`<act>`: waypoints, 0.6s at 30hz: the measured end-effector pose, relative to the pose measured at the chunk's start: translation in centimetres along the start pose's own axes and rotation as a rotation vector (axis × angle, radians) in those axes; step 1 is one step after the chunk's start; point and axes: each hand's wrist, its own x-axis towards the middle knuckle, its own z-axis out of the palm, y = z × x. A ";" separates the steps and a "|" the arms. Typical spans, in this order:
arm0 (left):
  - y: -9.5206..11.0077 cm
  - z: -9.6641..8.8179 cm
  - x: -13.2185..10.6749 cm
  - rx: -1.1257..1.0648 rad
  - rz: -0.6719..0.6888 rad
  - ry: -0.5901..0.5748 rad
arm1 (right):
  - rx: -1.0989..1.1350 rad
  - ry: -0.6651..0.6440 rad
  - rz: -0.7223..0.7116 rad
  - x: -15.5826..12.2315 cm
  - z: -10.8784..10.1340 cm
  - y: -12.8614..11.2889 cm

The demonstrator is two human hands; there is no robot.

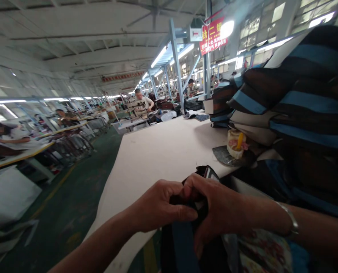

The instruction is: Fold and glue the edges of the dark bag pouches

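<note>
Holding a black-and-blue sewn fabric piece (183, 240) up close, at the near edge of a pale worktable (146, 155). Pinched at its upper part between thumb and curled fingers of the left hand (167, 204); clasped just beside by the right hand (218, 201), with fingertips partly hidden. Farther along the table, to the right: a jar (233, 151) with a yellow stick (239, 140), on a dark slab (222, 156), beside heaped blue-striped pieces (313, 102). Well beyond: a light-shirted co-worker (147, 103).
</note>
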 end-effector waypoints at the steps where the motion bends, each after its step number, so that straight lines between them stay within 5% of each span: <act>1: -0.3 0.3 0.1 -0.013 -0.005 0.016 | 0.033 0.012 -0.002 -0.2 0.1 0.1; 7: -0.8 0.3 0.6 -0.002 0.043 0.019 | 0.269 0.006 -0.045 -0.8 -0.3 1.7; 12: -0.7 0.1 1.0 0.036 0.099 -0.007 | 0.611 -0.128 -0.058 -0.5 -0.8 3.2; 18: -0.4 0.9 1.5 0.112 -0.010 0.111 | 0.830 -0.195 -0.117 -0.2 -1.0 3.0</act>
